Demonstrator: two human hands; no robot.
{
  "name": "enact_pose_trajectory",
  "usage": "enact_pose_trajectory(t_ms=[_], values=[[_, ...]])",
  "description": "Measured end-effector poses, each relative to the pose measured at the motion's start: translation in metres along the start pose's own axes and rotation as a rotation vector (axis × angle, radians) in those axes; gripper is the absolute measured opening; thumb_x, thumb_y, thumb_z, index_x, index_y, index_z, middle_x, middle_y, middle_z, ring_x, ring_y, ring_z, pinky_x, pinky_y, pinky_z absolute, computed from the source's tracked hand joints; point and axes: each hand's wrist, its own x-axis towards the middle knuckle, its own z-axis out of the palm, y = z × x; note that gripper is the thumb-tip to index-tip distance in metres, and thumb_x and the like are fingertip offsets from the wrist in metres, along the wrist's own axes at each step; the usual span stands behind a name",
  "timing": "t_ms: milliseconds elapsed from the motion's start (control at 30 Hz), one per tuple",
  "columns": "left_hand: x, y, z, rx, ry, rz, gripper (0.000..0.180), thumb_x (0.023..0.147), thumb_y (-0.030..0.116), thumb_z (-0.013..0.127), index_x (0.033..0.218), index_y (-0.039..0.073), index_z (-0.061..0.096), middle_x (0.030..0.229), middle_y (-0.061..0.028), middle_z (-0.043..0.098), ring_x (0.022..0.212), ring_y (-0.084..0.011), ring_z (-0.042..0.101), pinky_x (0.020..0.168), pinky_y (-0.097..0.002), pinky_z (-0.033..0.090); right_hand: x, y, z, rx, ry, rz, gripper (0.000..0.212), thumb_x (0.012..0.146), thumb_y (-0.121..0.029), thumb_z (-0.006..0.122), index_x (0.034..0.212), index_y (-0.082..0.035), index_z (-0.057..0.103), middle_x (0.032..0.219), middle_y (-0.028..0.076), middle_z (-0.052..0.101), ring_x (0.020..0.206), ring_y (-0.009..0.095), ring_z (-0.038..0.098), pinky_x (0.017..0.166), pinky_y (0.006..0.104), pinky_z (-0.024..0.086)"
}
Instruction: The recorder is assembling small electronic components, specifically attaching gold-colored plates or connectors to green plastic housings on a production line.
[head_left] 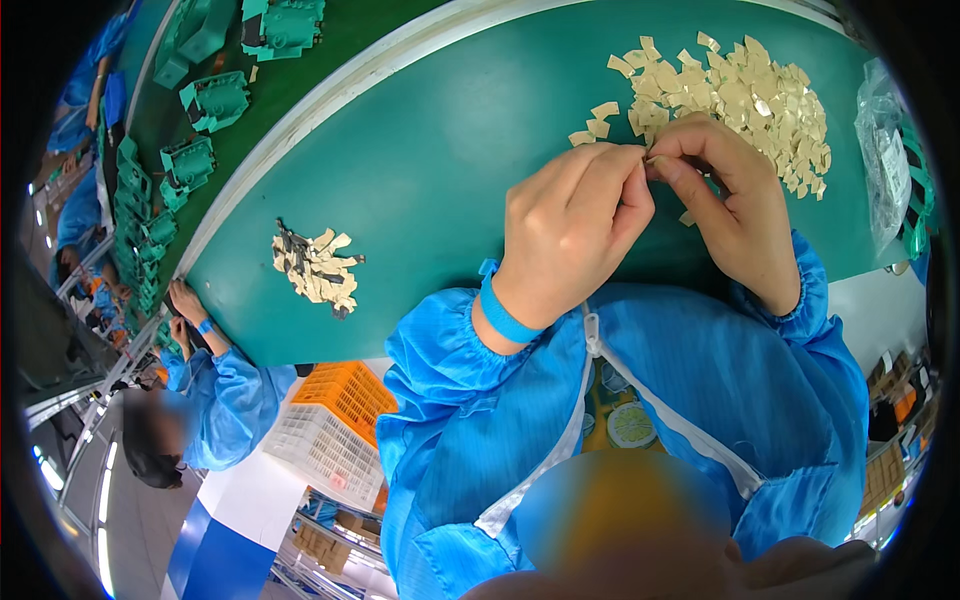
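Observation:
My left hand and my right hand meet fingertip to fingertip over the green tabletop. Both are closed in a pinch. Something small sits between the fingertips, mostly hidden, so its kind cannot be made out. Just beyond my right hand spreads a loose heap of small flat cream-coloured pieces, with a few strays at its left edge. Farther left on the table lies a smaller pile of cream pieces mixed with black parts.
Past the table's pale raised edge, green plastic housings line a green surface. A clear plastic bag lies at the far right. A co-worker's hand rests at the table's left end. Orange and white crates stand below.

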Motion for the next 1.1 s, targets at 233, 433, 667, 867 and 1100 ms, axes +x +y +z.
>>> enact_pose_trajectory(t_ms=[233, 433, 667, 867, 1100], values=[[0.002, 0.000, 0.003, -0.056, -0.037, -0.020, 0.013, 0.082, -0.003, 0.075, 0.095, 0.000, 0.072, 0.086, -0.0121, 0.073, 0.073, -0.0238, 0.072, 0.065, -0.0297, 0.057, -0.002, 0.002, 0.000, 0.138, 0.035, 0.115, 0.008, 0.097, -0.001, 0.062, 0.103, 0.003, 0.065, 0.094, 0.010, 0.068, 0.086, 0.017, 0.066, 0.079, 0.0298, 0.054], [0.002, 0.002, 0.004, -0.046, -0.046, -0.041, 0.012, 0.084, -0.002, 0.075, 0.096, 0.000, 0.072, 0.087, -0.0117, 0.073, 0.073, -0.0226, 0.073, 0.066, -0.0305, 0.058, -0.003, 0.002, -0.002, 0.148, 0.008, 0.126, 0.009, 0.098, -0.002, 0.060, 0.105, 0.003, 0.064, 0.094, 0.009, 0.068, 0.088, 0.015, 0.066, 0.080, 0.0283, 0.054], [0.005, 0.006, 0.004, -0.043, 0.001, -0.134, 0.013, 0.084, -0.001, 0.075, 0.096, -0.001, 0.073, 0.088, -0.0124, 0.074, 0.074, -0.0216, 0.073, 0.067, -0.0300, 0.058, -0.004, 0.010, -0.015, 0.397, 0.057, 0.210, 0.010, 0.100, -0.002, 0.059, 0.106, 0.004, 0.063, 0.098, 0.007, 0.069, 0.088, 0.013, 0.069, 0.081, 0.0271, 0.054], [0.008, 0.011, 0.012, -0.077, 0.006, -0.041, 0.012, 0.084, -0.001, 0.075, 0.097, -0.001, 0.073, 0.087, -0.0128, 0.074, 0.074, -0.0225, 0.073, 0.067, -0.0299, 0.058, -0.006, 0.003, -0.008, 0.219, 0.081, 0.086, 0.009, 0.098, 0.000, 0.060, 0.105, 0.004, 0.064, 0.097, 0.008, 0.069, 0.089, 0.015, 0.069, 0.081, 0.0282, 0.054], [0.009, 0.020, 0.014, -0.037, -0.001, -0.068, 0.010, 0.083, -0.002, 0.074, 0.093, 0.000, 0.072, 0.085, -0.0123, 0.074, 0.072, -0.0223, 0.073, 0.064, -0.0308, 0.058, -0.009, 0.004, -0.012, 0.182, 0.075, 0.048, 0.008, 0.098, 0.001, 0.060, 0.105, 0.003, 0.064, 0.098, 0.008, 0.068, 0.090, 0.015, 0.068, 0.082, 0.0285, 0.055]])
